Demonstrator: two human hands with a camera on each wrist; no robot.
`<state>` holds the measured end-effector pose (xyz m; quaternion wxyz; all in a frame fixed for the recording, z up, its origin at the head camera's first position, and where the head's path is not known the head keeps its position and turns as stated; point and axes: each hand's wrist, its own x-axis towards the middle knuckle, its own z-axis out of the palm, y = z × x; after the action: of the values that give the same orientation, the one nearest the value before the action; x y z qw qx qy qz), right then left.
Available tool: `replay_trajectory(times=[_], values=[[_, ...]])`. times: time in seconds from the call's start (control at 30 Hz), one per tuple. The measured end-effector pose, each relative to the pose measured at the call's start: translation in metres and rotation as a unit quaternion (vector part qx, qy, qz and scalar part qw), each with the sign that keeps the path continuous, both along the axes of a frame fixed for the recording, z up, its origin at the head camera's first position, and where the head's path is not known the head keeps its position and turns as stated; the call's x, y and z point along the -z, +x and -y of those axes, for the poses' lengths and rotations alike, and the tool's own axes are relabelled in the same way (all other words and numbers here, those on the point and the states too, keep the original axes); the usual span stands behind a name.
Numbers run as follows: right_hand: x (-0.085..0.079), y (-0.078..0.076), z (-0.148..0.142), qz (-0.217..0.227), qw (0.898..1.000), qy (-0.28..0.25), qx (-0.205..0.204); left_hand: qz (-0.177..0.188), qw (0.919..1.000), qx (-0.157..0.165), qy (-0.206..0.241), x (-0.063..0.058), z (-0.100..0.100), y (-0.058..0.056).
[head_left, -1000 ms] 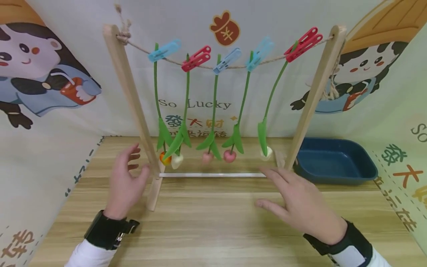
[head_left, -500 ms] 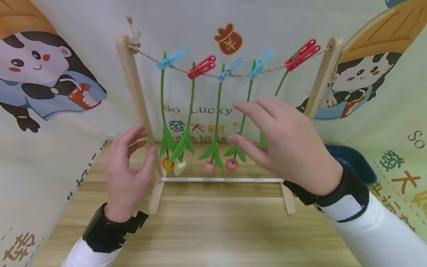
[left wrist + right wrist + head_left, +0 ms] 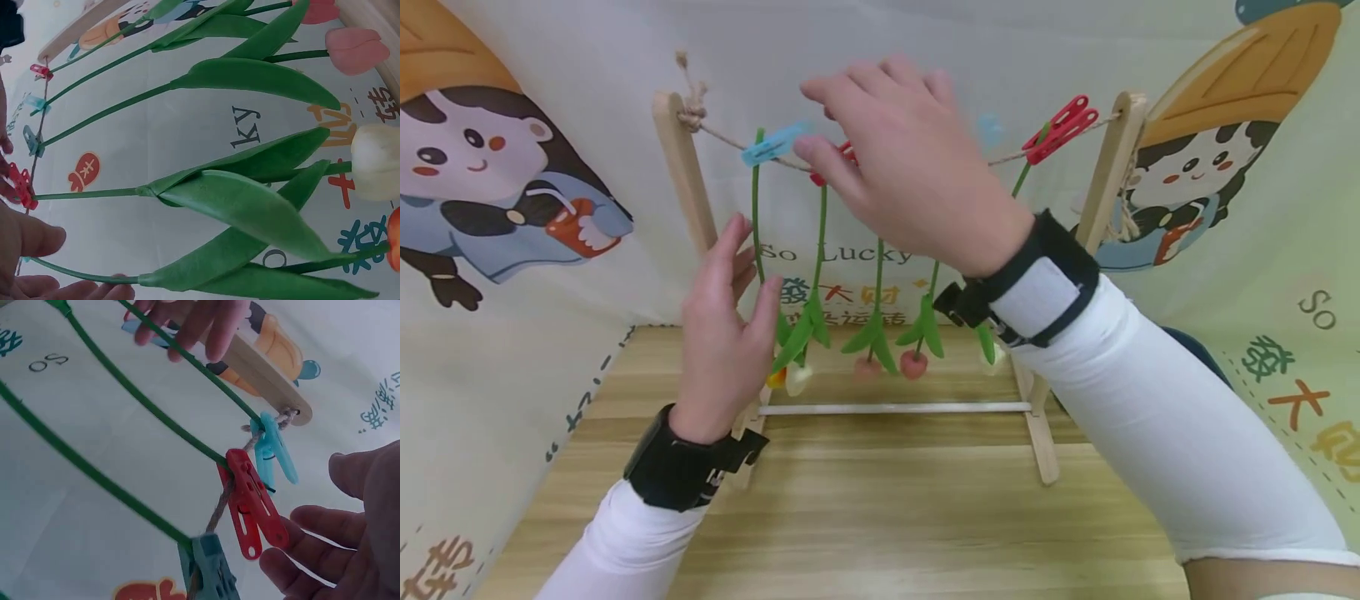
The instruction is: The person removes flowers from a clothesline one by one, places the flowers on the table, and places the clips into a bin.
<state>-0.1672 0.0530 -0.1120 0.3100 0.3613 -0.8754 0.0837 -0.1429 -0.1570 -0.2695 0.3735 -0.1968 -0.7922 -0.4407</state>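
Note:
Artificial tulips hang head-down from a twine line, each clipped by a clothespin. In the head view my right hand (image 3: 910,167) is raised before the line, fingers apart, hiding some clothespins. The right wrist view shows its fingertips close beside a red clothespin (image 3: 250,500); contact is unclear. A light blue clothespin (image 3: 269,450) grips the leftmost stem, and a blue-grey clothespin (image 3: 212,569) sits on the other side. My left hand (image 3: 726,342) stands upright by the leftmost tulip stem (image 3: 756,217), thumb and fingers spread. In the left wrist view its fingers lie near that stem.
A wooden frame with a left post (image 3: 685,175) and a right post (image 3: 1105,183) carries the line. A white rod (image 3: 895,408) joins the feet. My right sleeve partly hides a dark blue basin (image 3: 1198,354). Another red clothespin (image 3: 1060,129) is at the line's right end.
My right hand has risen from near the right end of the rod and moved left to the clothespins. The left hand has moved up and right, beside the leftmost stem.

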Motion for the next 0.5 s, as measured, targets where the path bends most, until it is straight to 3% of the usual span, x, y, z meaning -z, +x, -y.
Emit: replay_trajectory(times=[0.17,0.5], values=[[-0.005,-0.008,0.019,0.055,0.998,0.022,0.024,0.005,0.9997,-0.021,0.010,0.003,-0.004,-0.006],[-0.002,-0.012,0.026,0.069,0.997,-0.002,0.032,-0.009,0.9969,-0.078,0.009,0.003,-0.002,-0.003]])
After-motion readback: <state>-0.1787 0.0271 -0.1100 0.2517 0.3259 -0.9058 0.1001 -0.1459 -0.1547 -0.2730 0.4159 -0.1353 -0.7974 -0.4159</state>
